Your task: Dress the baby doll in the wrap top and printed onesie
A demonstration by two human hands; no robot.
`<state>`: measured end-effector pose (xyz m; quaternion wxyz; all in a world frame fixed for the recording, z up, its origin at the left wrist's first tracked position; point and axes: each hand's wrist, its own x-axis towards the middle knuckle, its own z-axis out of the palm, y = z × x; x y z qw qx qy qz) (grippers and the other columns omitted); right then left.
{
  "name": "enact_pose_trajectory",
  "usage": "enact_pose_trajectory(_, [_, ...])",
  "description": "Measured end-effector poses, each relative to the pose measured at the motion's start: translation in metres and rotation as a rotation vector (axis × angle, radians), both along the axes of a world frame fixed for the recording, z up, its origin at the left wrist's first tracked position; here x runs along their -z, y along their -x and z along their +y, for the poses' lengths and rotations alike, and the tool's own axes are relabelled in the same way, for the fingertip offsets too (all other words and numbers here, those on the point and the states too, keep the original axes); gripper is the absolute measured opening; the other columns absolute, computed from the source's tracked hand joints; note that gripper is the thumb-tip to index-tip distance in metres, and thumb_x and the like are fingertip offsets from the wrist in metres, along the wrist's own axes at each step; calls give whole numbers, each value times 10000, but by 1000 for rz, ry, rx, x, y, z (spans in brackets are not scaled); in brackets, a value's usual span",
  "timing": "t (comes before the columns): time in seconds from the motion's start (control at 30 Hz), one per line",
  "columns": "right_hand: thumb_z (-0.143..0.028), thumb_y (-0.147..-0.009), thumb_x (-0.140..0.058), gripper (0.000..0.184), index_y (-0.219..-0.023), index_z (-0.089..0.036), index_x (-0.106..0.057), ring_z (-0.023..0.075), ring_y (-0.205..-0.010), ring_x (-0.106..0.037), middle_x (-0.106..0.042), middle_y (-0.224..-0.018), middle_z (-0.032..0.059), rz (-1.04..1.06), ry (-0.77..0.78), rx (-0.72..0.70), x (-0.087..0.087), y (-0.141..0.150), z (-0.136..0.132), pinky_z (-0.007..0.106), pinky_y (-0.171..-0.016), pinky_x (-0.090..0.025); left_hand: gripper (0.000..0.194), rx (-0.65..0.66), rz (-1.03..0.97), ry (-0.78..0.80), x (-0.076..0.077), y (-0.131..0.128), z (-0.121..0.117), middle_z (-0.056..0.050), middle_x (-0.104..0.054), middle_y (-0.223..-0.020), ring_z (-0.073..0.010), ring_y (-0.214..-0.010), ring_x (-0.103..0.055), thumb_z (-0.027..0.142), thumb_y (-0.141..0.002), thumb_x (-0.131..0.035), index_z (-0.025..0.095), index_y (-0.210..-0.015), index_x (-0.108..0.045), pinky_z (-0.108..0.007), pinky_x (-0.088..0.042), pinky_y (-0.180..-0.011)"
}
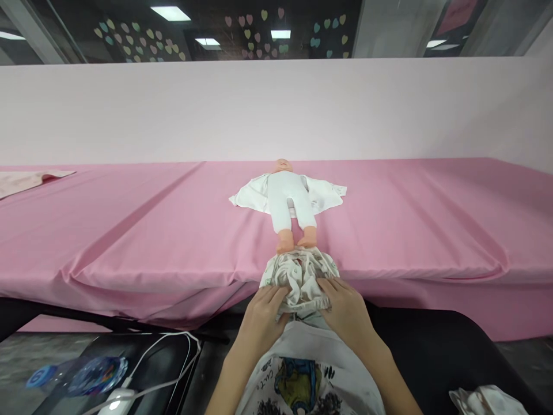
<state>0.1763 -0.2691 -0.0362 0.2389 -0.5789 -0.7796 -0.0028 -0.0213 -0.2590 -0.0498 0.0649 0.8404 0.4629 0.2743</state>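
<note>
A baby doll [288, 199] lies on its back on the pink cloth [164, 230], its feet toward me. Spread beneath it, a white shirt [327, 195] shows on both sides of the body. At the table's front edge, small white printed baby pants [300, 274] with a gathered waistband lie bunched against the doll's feet. My left hand [268, 308] grips the left side of the pants, thumb near the waistband. On the other side, my right hand [341, 302] grips the right edge. Cloth folds partly hide the fingertips of both hands.
A pale folded cloth [26, 181] lies at the table's far left. Below left are a plastic bottle [86, 374] and a white cable [173, 377] on a black surface. White crumpled fabric [488, 400] rests on a black seat [432, 351] at lower right.
</note>
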Motion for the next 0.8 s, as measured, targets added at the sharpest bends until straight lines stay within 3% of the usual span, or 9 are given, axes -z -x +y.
enact_pose_trajectory(0.13, [-71, -699, -465, 373, -1028, -188, -595, 206, -897, -589, -648, -972, 49, 16, 242, -116, -6, -9, -15, 306, -767, -441, 316, 54, 102, 201, -10, 7, -8, -47, -648, -966, -219, -925, -584, 120, -739, -546, 215, -1039, -573, -333, -457, -801])
enact_pose_trajectory(0.27, [-152, -748, -501, 296, -1015, -230, -603, 176, -718, -614, -669, -814, 12, 60, 355, -150, -22, -22, -37, 265, -640, -438, 287, 124, 192, 374, -29, 15, -23, -11, -675, -835, -209, -760, -617, 410, -759, -617, 236, -987, -600, -290, -425, -657])
enact_pose_trajectory(0.37, [-293, -742, -606, 117, -848, -257, -639, 152, -621, -591, -646, -672, -11, 117, 348, -309, -46, -39, -64, 238, -565, -424, 302, 262, 115, 428, -48, 23, -43, 23, -644, -668, -148, -633, -584, 524, -727, -617, 223, -749, -612, -252, -385, -612])
enact_pose_trajectory(0.43, [-382, -714, -658, 118, -768, -277, -655, 154, -645, -595, -645, -660, 2, 151, 314, -464, -60, -52, -79, 235, -569, -433, 328, 373, 19, 409, -59, 31, -57, 25, -609, -597, -125, -612, -556, 528, -713, -625, 212, -634, -588, -235, -384, -615])
enact_pose_trajectory(0.5, [-477, -674, -685, 201, -776, -304, -672, 169, -694, -606, -657, -688, 19, 148, 283, -569, -68, -60, -83, 244, -592, -449, 294, 395, -37, 382, -67, 39, -66, 15, -607, -608, -127, -636, -550, 510, -708, -632, 224, -641, -608, -227, -389, -615])
enact_pose_trajectory(0.6, [-533, -688, -658, 324, -913, -301, -674, 188, -710, -607, -681, -775, 26, 50, 214, -415, -68, -57, -70, 279, -621, -460, 245, 261, 11, 333, -79, 49, -65, -5, -644, -729, -155, -690, -563, 484, -689, -654, 266, -798, -666, -246, -401, -639])
enact_pose_trajectory(0.67, [-458, -783, -594, 235, -874, -256, -672, 174, -649, -585, -672, -737, 19, -27, 171, -268, -68, -48, -56, 298, -627, -450, 281, 238, 75, 364, -87, 52, -56, -2, -648, -744, -158, -660, -560, 462, -688, -651, 290, -911, -671, -258, -408, -644])
enact_pose_trajectory(0.73, [-383, -841, -537, 233, -710, -222, -644, 142, -569, -532, -619, -614, 1, -50, 161, -317, -75, -38, -50, 307, -662, -445, 315, 351, 77, 445, -91, 48, -47, 6, -650, -731, -156, -627, -559, 459, -696, -624, 291, -959, -667, -262, -423, -643])
enact_pose_trajectory(0.8, [-366, -864, -499, 321, -595, -217, -590, 113, -511, -473, -537, -515, -17, 27, 181, -507, -85, -32, -54, 302, -705, -446, 335, 584, 20, 547, -84, 36, -39, 1, -655, -719, -163, -620, -574, 506, -685, -600, 272, -912, -678, -263, -443, -621])
